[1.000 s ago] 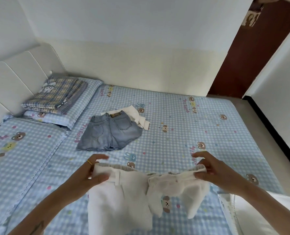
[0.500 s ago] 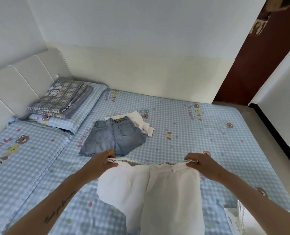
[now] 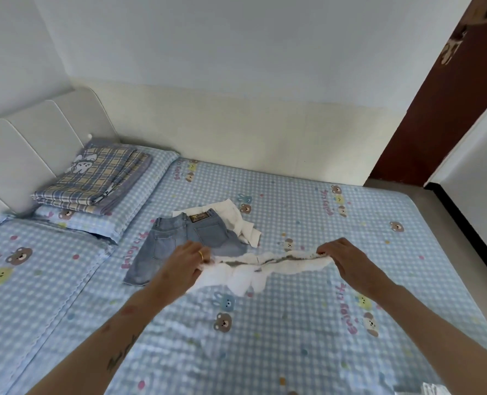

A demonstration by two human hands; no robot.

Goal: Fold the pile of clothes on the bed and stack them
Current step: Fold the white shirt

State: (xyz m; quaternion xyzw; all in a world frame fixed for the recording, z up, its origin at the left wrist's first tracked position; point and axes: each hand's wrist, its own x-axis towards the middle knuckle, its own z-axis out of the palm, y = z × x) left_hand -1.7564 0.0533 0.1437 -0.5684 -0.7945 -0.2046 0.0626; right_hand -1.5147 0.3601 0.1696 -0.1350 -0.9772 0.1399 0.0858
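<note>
White shorts (image 3: 265,267) hang stretched between both hands above the bed (image 3: 293,323), the elastic waistband pulled into a nearly straight line and the rest of the fabric bunched and blurred beneath it, so how the legs fall cannot be made out. The left hand (image 3: 186,262), with a gold ring on one finger, pinches the waistband's left end with fingers curled over the cloth; the right hand (image 3: 340,256) grips the opposite end the same way — thumb and fingers closed on the edge. Both arms reach forward over the blue checked sheet printed with bears and rabbits. Just beyond the left hand lie denim shorts (image 3: 179,240), flat on the sheet with the back pockets and a brown waist patch facing up, and they rest partly on top of a white garment (image 3: 239,220) that sticks out to their right. Farther off, by the padded headboard (image 3: 23,149), a folded plaid blanket (image 3: 99,178) sits on a pillow (image 3: 139,201) in matching checked fabric. At the bottom right corner a scrap of white cloth (image 3: 433,390) shows — too little to identify.
</note>
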